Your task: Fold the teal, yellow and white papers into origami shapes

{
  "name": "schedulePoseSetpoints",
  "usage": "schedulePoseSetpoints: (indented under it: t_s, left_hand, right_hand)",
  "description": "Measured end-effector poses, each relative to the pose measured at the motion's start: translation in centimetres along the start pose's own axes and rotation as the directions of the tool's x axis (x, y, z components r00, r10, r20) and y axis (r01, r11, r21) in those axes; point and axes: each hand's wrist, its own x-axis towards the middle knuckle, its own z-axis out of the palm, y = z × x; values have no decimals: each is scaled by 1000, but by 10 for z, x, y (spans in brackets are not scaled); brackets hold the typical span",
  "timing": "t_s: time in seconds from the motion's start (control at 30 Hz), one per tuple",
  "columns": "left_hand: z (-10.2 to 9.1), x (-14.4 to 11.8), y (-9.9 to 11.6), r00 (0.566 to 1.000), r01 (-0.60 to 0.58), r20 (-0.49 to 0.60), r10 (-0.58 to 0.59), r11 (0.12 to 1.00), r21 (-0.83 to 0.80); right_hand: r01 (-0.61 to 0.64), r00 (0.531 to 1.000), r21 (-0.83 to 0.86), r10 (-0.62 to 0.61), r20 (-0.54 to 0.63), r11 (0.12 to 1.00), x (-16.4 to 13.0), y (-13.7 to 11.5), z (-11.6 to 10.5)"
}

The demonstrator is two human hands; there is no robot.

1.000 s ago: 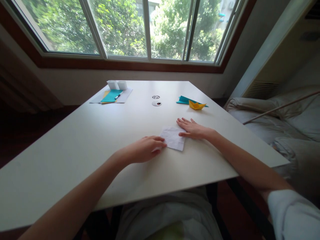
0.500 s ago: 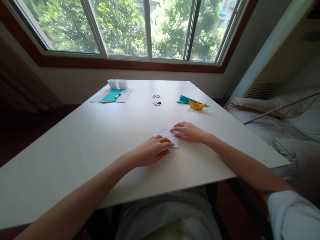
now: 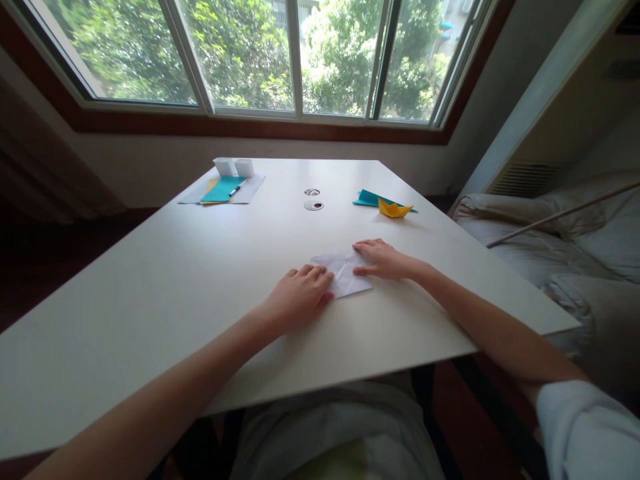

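A folded sheet of white paper, with creases across it, lies on the white table in front of me. My left hand has its curled fingers on the paper's left edge, the thumb close to the lower corner. On the other side, my right hand holds the right edge, its thumb on the paper and its fingers at the upper corner. Part of each edge is hidden under the fingers.
Beyond my right hand stand a yellow paper boat and a teal folded paper plane. Two white paper boxes, teal sheets and a pen lie far left. A round cable cover sits mid-table.
The white paper has turned and looks wider than before. My left hand has shifted left and my right hand slightly right and away, so they are farther apart.
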Motion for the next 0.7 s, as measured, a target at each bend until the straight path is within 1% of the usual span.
schedulePoseSetpoints:
  t_s: [0.1,0.2,0.3,0.43,0.6,0.7]
  left_hand:
    - [-2,-2,12,999,42,-4,-42,999,21]
    - [0,-4,23,997,75,-8,-75,997,10]
    - [5,-6,30,995,95,34,-95,995,0]
    - [9,-7,31,992,100,78,-99,995,-9]
    - [9,-6,30,992,101,73,-100,995,-5]
    - [10,-7,30,992,100,74,-100,995,4]
  right_hand:
    - [-3,1000,12,4,-13,1000,2,1,2]
    - [-13,999,35,14,-44,999,3,0,4]
    - [-11,998,59,14,-59,998,4,0,4]
    - [8,998,110,0,-69,994,5,-1,6]
    - [-14,991,186,39,-132,982,7,-4,7]
    - [4,984,245,39,-175,970,7,-6,6]
